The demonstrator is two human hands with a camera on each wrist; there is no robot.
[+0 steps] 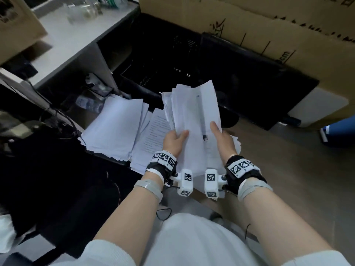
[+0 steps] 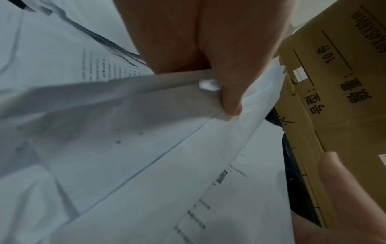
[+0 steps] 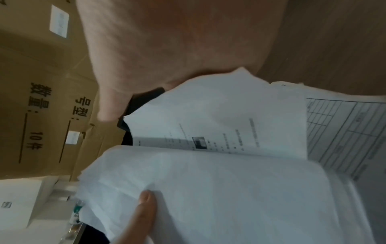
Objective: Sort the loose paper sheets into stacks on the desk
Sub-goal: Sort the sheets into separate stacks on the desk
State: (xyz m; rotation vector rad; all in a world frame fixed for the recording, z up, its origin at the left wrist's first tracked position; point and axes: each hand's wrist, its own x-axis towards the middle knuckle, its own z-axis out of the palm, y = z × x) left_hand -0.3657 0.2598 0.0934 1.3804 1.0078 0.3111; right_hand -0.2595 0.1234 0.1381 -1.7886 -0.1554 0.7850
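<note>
Mid-sort, by the look of it. Stack lying left, printed sheet beside it. Left hand pinching the raised bundle, right hand clamped on its other edge. Next, probably: peeling off the top sheet, then laying it leftward on a matching stack.

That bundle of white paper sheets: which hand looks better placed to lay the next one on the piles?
Probably left: the left hand is nearer the flat white paper piles; both hands grip the bundle.
</note>
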